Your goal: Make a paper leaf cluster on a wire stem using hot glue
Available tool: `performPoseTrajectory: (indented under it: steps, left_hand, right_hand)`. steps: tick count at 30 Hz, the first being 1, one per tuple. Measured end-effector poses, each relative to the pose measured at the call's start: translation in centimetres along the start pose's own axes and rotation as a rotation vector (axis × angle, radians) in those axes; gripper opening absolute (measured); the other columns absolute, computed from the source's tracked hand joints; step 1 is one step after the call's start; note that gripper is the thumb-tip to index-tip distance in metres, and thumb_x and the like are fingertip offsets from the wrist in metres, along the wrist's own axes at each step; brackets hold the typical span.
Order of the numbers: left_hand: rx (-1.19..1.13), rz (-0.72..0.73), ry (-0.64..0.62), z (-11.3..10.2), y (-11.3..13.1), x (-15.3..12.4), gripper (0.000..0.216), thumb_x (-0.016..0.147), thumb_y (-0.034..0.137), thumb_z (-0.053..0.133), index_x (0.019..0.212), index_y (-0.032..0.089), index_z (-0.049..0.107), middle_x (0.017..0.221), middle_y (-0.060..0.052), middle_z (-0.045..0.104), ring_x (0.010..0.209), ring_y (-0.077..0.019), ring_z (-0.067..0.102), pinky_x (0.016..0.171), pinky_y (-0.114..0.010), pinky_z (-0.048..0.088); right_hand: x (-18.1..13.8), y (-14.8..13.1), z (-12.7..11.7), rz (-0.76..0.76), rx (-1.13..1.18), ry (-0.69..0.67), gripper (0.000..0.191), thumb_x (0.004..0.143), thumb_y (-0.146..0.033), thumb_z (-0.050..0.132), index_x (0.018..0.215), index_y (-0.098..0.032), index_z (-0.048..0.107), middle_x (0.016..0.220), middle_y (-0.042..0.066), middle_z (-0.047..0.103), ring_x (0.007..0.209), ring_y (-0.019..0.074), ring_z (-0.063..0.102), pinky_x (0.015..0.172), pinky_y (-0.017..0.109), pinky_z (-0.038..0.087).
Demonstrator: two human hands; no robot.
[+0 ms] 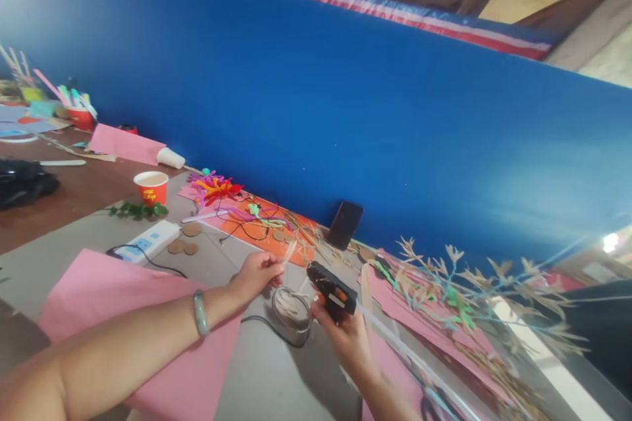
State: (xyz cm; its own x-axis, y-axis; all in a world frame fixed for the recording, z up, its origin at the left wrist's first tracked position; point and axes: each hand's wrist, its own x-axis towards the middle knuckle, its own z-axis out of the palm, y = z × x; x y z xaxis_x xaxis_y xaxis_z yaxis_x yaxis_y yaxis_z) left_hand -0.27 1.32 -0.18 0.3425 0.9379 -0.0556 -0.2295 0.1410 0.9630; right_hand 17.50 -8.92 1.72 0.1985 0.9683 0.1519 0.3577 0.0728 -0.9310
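My left hand (258, 276), with a jade-coloured bangle at the wrist, pinches a small pale dried leaf (290, 252) upright between thumb and fingertips. In my right hand (348, 335) is a black glue gun (332, 289) with an orange trigger, its nozzle pointing up and left towards the leaf but apart from it. A long whitish glue stick (419, 358) seems to run out behind the gun. Between and below my hands lies a small round holder with pale pieces (291, 309), ringed by a dark cord.
Pink paper (148, 316) lies under my left forearm. A white power strip (151, 241), a red paper cup (151, 189) and coloured pipe cleaners (220, 189) stand beyond. A phone (345, 225) leans on the blue partition (316, 92). Dried leafy branches (454, 296) spread at right.
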Motion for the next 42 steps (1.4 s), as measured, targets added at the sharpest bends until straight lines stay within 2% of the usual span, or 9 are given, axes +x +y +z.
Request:
performPoseTrajectory:
  steps: [5, 9, 15, 21, 31, 37, 42]
  left_hand:
    - [-0.001, 0.013, -0.008, -0.03, 0.17, -0.06, 0.017, 0.069, 0.028, 0.07, 0.07, 0.012, 0.064, 0.057, -0.002, 0.065, 0.053, -0.0116, 0.06, 0.056, -0.023, 0.048]
    - [0.003, 0.017, -0.024, -0.09, -0.12, 0.14, 0.016, 0.068, 0.027, 0.071, 0.071, 0.013, 0.064, 0.054, -0.001, 0.064, 0.051, -0.0126, 0.061, 0.056, -0.023, 0.048]
    - [-0.031, 0.035, -0.05, 0.0, -0.49, 0.26, 0.015, 0.067, 0.026, 0.07, 0.071, 0.013, 0.064, 0.053, 0.0, 0.064, 0.051, -0.0122, 0.061, 0.056, -0.023, 0.049]
    - [-0.09, -0.018, -0.046, 0.34, -0.21, 0.09, 0.019, 0.064, 0.025, 0.072, 0.073, 0.012, 0.063, 0.052, 0.001, 0.063, 0.048, -0.012, 0.06, 0.053, -0.023, 0.049]
    - [-0.067, 0.003, -0.08, 0.34, -0.26, -0.05, 0.02, 0.068, 0.029, 0.071, 0.068, 0.012, 0.062, 0.055, -0.001, 0.063, 0.049, -0.0113, 0.06, 0.052, -0.022, 0.049]
    - [-0.078, 0.01, -0.094, 0.32, -0.61, 0.1, 0.022, 0.069, 0.031, 0.072, 0.069, 0.011, 0.063, 0.057, -0.001, 0.063, 0.05, -0.0114, 0.061, 0.053, -0.023, 0.05]
    - [-0.098, 0.013, -0.093, 0.32, -0.7, 0.14, 0.022, 0.068, 0.03, 0.073, 0.071, 0.011, 0.063, 0.058, -0.001, 0.064, 0.05, -0.0114, 0.061, 0.052, -0.022, 0.049]
  right_hand:
    - [-0.18, 0.12, 0.27, -0.016, -0.007, 0.012, 0.033, 0.076, -0.047, 0.069, 0.089, -0.018, 0.069, 0.071, 0.004, 0.07, 0.065, 0.0207, 0.063, 0.067, 0.032, 0.052]
    - [-0.23, 0.31, 0.55, 0.02, -0.055, 0.011, 0.032, 0.076, -0.049, 0.067, 0.081, -0.018, 0.071, 0.065, 0.005, 0.068, 0.062, 0.0217, 0.061, 0.061, 0.032, 0.051]
    - [-0.1, 0.07, 0.61, 0.01, -0.171, 0.065, 0.025, 0.076, -0.045, 0.066, 0.086, -0.024, 0.075, 0.08, 0.007, 0.074, 0.084, 0.0315, 0.067, 0.078, 0.04, 0.054]
    - [-0.13, 0.26, 0.31, -0.067, -0.318, 0.003, 0.028, 0.082, -0.042, 0.06, 0.095, -0.021, 0.074, 0.093, 0.009, 0.076, 0.091, 0.0342, 0.068, 0.086, 0.041, 0.051]
    - [-0.11, 0.78, -0.19, -0.112, -0.51, -0.041, 0.035, 0.087, -0.047, 0.053, 0.095, -0.019, 0.072, 0.095, 0.01, 0.075, 0.09, 0.0312, 0.067, 0.081, 0.036, 0.05]
    - [-0.23, -0.02, -0.16, -0.105, -0.597, -0.04, 0.043, 0.089, -0.05, 0.049, 0.098, -0.014, 0.071, 0.082, 0.008, 0.076, 0.077, 0.0276, 0.069, 0.069, 0.03, 0.052]
    - [-0.08, 0.15, -0.25, -0.137, -0.613, -0.054, 0.044, 0.09, -0.05, 0.047, 0.099, -0.014, 0.071, 0.087, 0.009, 0.076, 0.08, 0.027, 0.069, 0.072, 0.029, 0.052]
